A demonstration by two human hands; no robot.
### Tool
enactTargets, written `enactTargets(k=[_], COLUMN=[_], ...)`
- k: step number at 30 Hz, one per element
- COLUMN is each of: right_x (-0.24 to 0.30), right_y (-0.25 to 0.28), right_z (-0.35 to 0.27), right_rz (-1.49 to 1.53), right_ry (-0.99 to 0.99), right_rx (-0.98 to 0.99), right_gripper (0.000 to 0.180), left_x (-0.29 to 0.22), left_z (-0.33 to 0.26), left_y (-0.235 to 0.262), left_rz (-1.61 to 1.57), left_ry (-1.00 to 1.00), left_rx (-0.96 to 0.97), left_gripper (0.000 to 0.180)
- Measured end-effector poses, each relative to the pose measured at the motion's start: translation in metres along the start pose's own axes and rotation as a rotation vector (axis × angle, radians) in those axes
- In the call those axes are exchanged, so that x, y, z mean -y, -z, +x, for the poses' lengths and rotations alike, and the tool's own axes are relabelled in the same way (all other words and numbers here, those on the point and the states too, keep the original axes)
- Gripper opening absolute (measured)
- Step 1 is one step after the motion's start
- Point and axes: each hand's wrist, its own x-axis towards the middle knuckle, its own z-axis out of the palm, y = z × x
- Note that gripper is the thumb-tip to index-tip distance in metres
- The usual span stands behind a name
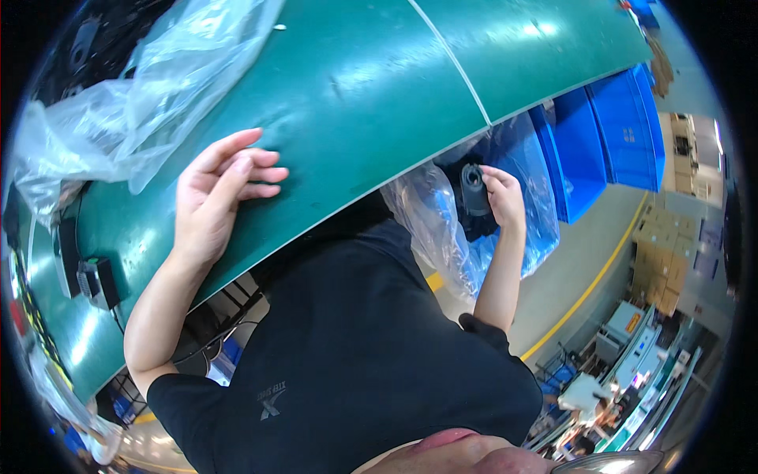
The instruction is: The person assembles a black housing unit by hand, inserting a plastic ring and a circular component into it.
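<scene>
My left hand [213, 189] hovers over or rests on the green tabletop [347, 103], near its front edge. Its fingers are loosely bent and apart, with nothing in them. Off the table's edge to the right, my right hand [505, 196] pinches a black plastic part [474, 189] with a round, ring-like opening at its upper end. That part is at the mouth of a blue bin lined with a clear plastic bag [430, 209]. More black pieces lie in the bag under it, too dark to tell apart.
Blue plastic bins [628, 130] stand in a row along the table's right side. At the left, a translucent plastic sheet [158, 87] partly covers black items. A small black device [97, 283] with a cable sits on the table. Stacked cardboard boxes [662, 253] stand beyond a yellow floor line.
</scene>
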Motion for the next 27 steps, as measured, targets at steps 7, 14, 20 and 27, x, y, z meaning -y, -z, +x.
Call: enactTargets(k=[7, 14, 20, 27], right_x=[-0.177, -0.218, -0.076, 0.15], right_y=[0.099, 0.108, 0.052, -0.03], right_z=[0.047, 0.044, 0.029, -0.057], right_rz=[0.103, -0.105, 0.109, -0.297], right_ry=[-0.279, -0.504, -0.178, 0.441], right_rx=[-0.544, -0.601, -0.334, 0.859], right_gripper=[0.046, 0.043, 0.023, 0.029], left_x=[0.004, 0.007, 0.008, 0.003], left_z=[-0.003, -0.003, 0.003, 0.006], left_y=[-0.001, -0.002, 0.0, -0.003], left_rz=[0.067, 0.064, 0.135, 0.034], left_ry=[-0.034, -0.033, -0.042, -0.02], left_rx=[-0.037, -0.018, -0.033, 0.131], left_gripper=[0.033, 0.033, 0.032, 0.03])
